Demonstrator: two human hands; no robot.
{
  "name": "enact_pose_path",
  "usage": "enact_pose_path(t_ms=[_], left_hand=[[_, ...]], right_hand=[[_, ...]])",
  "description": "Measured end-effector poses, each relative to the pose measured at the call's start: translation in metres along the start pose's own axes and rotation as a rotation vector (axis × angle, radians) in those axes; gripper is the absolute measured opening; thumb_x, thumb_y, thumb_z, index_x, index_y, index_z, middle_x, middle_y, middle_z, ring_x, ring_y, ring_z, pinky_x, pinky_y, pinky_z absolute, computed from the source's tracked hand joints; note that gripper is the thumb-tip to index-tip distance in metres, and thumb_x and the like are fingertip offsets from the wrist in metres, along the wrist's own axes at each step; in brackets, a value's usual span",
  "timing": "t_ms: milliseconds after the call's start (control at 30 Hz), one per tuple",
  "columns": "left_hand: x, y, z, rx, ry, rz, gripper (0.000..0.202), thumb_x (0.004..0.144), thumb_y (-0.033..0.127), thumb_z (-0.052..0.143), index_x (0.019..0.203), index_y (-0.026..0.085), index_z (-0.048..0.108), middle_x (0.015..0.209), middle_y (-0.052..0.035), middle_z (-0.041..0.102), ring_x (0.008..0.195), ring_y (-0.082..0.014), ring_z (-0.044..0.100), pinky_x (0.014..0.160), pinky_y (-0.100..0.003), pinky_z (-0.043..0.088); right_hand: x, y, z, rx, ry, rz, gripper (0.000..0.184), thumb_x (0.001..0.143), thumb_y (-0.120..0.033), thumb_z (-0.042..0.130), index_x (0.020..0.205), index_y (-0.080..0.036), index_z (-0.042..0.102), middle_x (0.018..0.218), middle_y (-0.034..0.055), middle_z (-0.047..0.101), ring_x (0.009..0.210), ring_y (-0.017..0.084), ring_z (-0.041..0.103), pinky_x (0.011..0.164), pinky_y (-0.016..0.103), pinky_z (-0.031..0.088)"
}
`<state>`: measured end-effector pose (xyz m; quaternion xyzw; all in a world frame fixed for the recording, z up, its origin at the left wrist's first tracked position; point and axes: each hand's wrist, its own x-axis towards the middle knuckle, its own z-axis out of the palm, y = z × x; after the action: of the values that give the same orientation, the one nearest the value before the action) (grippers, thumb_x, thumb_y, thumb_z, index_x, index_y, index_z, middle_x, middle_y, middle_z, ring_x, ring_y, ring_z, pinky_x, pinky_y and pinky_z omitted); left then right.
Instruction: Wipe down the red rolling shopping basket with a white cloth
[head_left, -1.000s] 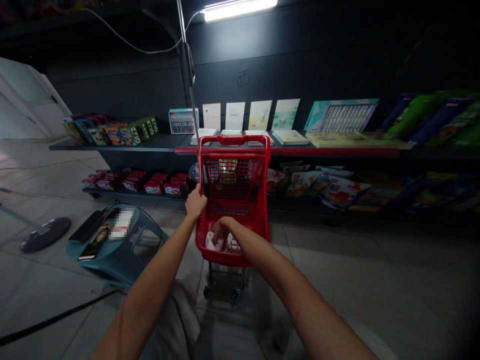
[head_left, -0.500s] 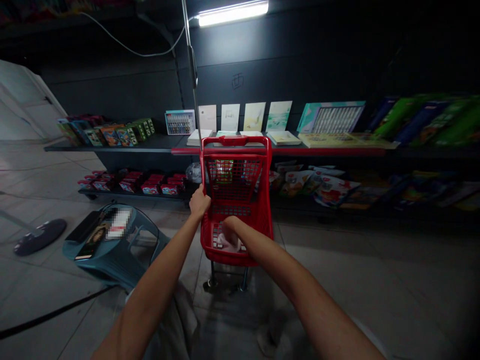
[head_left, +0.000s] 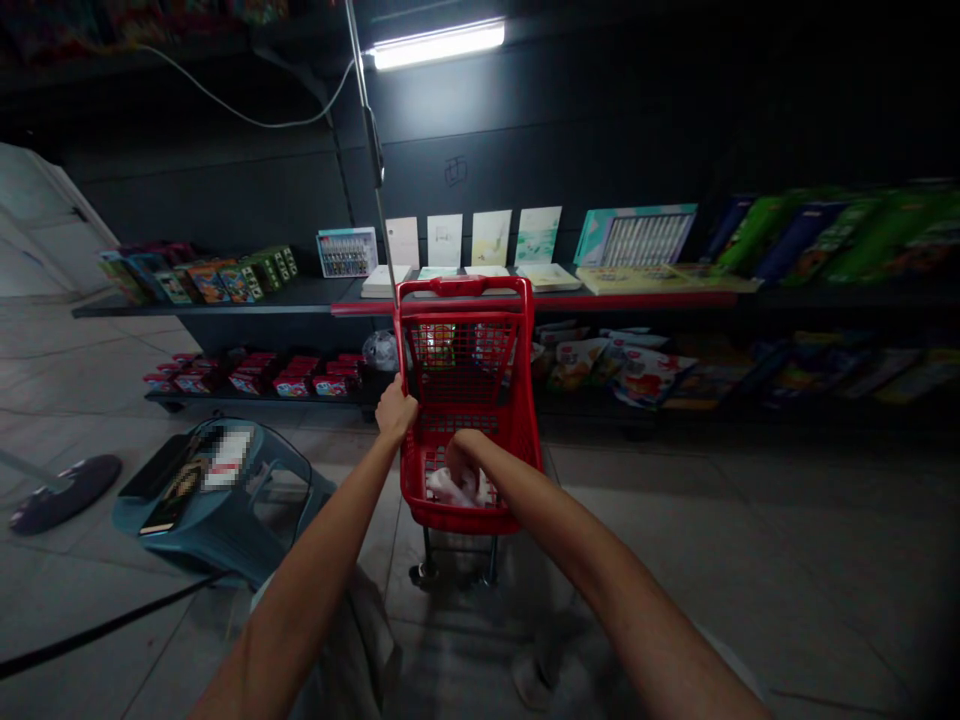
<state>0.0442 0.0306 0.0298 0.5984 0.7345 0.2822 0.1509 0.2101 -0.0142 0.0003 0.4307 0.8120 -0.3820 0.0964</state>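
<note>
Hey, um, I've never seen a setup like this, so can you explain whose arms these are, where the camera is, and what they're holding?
There's no machine here: these are a person's own bare arms. The camera is worn on their head, looking forward and down. The left hand grips the side of a red shopping cart. The right hand is down inside it, on a whitish cloth; its fingers are too hidden to tell whether it grasps or just presses. Behind, a dark shelf bears boxes and upright cards. To the left, flat dark items lie on a blue stool.
</note>
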Motion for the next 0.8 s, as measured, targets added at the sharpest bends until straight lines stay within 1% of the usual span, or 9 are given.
enact_pose_path(t_ms=[100, 200, 300, 367, 433, 533, 600, 700, 800], left_hand=[[-0.001, -0.001, 0.002, 0.009, 0.002, 0.001, 0.062, 0.092, 0.031, 0.053, 0.155, 0.029, 0.047, 0.123, -0.0125, 0.075, 0.112, -0.0320, 0.071, 0.092, -0.039, 0.051], [0.001, -0.004, 0.001, 0.043, -0.001, -0.004, 0.068, 0.090, 0.027, 0.055, 0.157, 0.028, 0.044, 0.122, -0.0138, 0.076, 0.112, -0.0322, 0.071, 0.094, -0.039, 0.050], [0.002, -0.008, -0.002, 0.052, 0.001, 0.001, 0.066, 0.090, 0.026, 0.054, 0.156, 0.029, 0.045, 0.119, -0.0134, 0.077, 0.110, -0.0315, 0.072, 0.092, -0.038, 0.051], [0.001, -0.009, -0.003, 0.051, -0.001, 0.004, 0.064, 0.090, 0.025, 0.054, 0.154, 0.030, 0.048, 0.117, -0.0122, 0.078, 0.107, -0.0303, 0.073, 0.091, -0.037, 0.051], [0.000, -0.010, -0.004, 0.048, -0.001, 0.007, 0.063, 0.090, 0.025, 0.054, 0.153, 0.030, 0.049, 0.116, -0.0117, 0.078, 0.106, -0.0300, 0.073, 0.091, -0.037, 0.051], [0.000, -0.009, -0.006, 0.041, -0.002, -0.003, 0.065, 0.090, 0.027, 0.055, 0.155, 0.030, 0.048, 0.117, -0.0120, 0.078, 0.107, -0.0308, 0.073, 0.091, -0.038, 0.051], [0.000, -0.009, -0.007, 0.043, -0.007, -0.021, 0.066, 0.091, 0.028, 0.056, 0.156, 0.030, 0.046, 0.118, -0.0124, 0.078, 0.107, -0.0313, 0.073, 0.091, -0.038, 0.051], [0.002, -0.010, -0.010, 0.051, -0.015, -0.039, 0.066, 0.092, 0.029, 0.055, 0.157, 0.031, 0.044, 0.117, -0.0122, 0.078, 0.108, -0.0306, 0.073, 0.090, -0.037, 0.052], [0.003, -0.015, -0.013, 0.068, -0.013, -0.026, 0.067, 0.092, 0.028, 0.054, 0.158, 0.032, 0.044, 0.116, -0.0120, 0.078, 0.109, -0.0301, 0.074, 0.089, -0.036, 0.052]], right_hand=[[0.017, -0.011, -0.021, -0.010, -0.242, 0.013, 0.025, 0.084, -0.025, 0.077, 0.102, -0.008, 0.072, 0.091, 0.0042, 0.073, 0.080, 0.016, 0.069, 0.075, 0.029, 0.057], [0.014, -0.016, -0.031, 0.020, -0.381, -0.087, 0.023, 0.068, -0.011, 0.072, 0.091, -0.009, 0.071, 0.074, -0.0009, 0.070, 0.068, 0.015, 0.066, 0.066, 0.024, 0.053], [-0.007, -0.013, -0.031, 0.036, -0.331, -0.237, 0.029, 0.063, -0.008, 0.066, 0.091, -0.012, 0.071, 0.078, -0.0023, 0.072, 0.071, 0.015, 0.065, 0.065, 0.021, 0.051], [-0.019, -0.010, -0.025, -0.046, -0.259, -0.236, 0.029, 0.065, -0.007, 0.063, 0.091, -0.012, 0.073, 0.083, 0.0001, 0.074, 0.075, 0.016, 0.067, 0.066, 0.021, 0.050], [-0.025, -0.008, -0.013, -0.198, -0.221, -0.121, 0.031, 0.065, -0.006, 0.062, 0.092, -0.011, 0.076, 0.084, 0.0049, 0.076, 0.077, 0.019, 0.071, 0.067, 0.023, 0.051], [-0.024, -0.009, 0.007, -0.431, -0.207, 0.174, 0.034, 0.062, -0.005, 0.068, 0.093, -0.009, 0.079, 0.092, 0.0160, 0.079, 0.085, 0.028, 0.075, 0.074, 0.031, 0.057], [-0.024, -0.010, 0.014, -0.489, -0.190, 0.255, 0.036, 0.063, -0.005, 0.068, 0.097, -0.007, 0.080, 0.103, 0.0220, 0.078, 0.095, 0.032, 0.076, 0.080, 0.036, 0.058], [-0.030, -0.012, 0.008, -0.459, -0.205, 0.181, 0.036, 0.070, -0.008, 0.065, 0.103, -0.010, 0.080, 0.106, 0.0179, 0.079, 0.096, 0.029, 0.075, 0.078, 0.032, 0.056], [-0.038, -0.019, -0.005, -0.290, -0.153, -0.074, 0.034, 0.077, -0.012, 0.061, 0.107, -0.012, 0.079, 0.097, 0.0095, 0.079, 0.085, 0.021, 0.073, 0.071, 0.024, 0.052]])
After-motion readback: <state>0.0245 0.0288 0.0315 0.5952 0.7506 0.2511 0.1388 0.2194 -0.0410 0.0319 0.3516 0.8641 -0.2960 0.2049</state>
